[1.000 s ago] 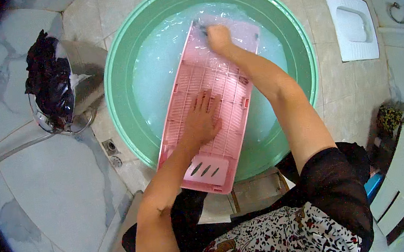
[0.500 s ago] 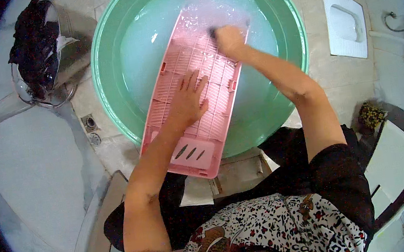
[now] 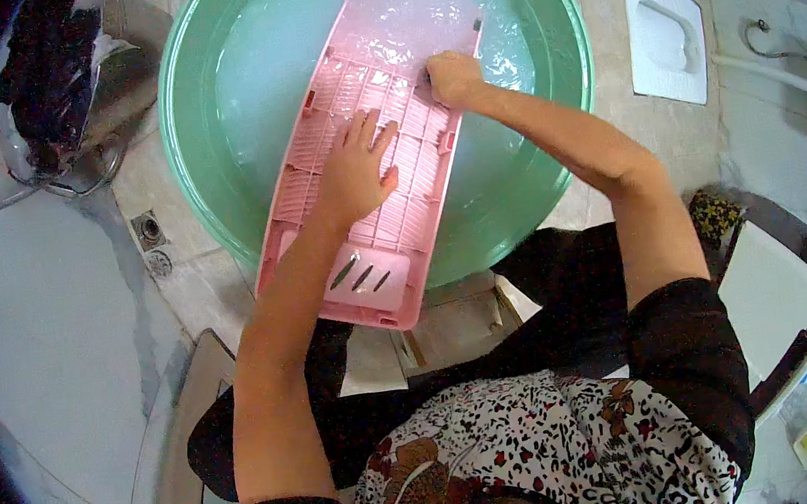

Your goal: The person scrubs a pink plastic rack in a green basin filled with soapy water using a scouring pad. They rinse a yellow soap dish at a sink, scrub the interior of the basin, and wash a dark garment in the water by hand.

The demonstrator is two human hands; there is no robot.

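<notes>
A long pink plastic rack shelf (image 3: 406, 191), ribbed and edged with a raised rim, slants through a green round tub (image 3: 574, 130) of cloudy, sudsy water (image 3: 266, 77). Its far end is under the water, while its near end, with three slots, sticks out over the tub's near rim. My left hand (image 3: 353, 169) lies on the ribs with its fingers spread. Close to the shelf's right edge, my right hand (image 3: 454, 80) is closed in a fist around something small and dark, mostly hidden, against the ribbed surface.
On the left stands a metal bucket (image 3: 130, 79) heaped with dark cloth (image 3: 55, 78). A floor drain (image 3: 148, 227) lies left of the tub. To the right are a white squat toilet (image 3: 667, 33) and a wall pipe (image 3: 762, 72). A white-topped stool or chair (image 3: 772, 297) stands at the lower right.
The whole scene has shifted slightly up and left in view. My right hand has moved along the shelf, a little nearer to me. My left hand stays spread on the ribs.
</notes>
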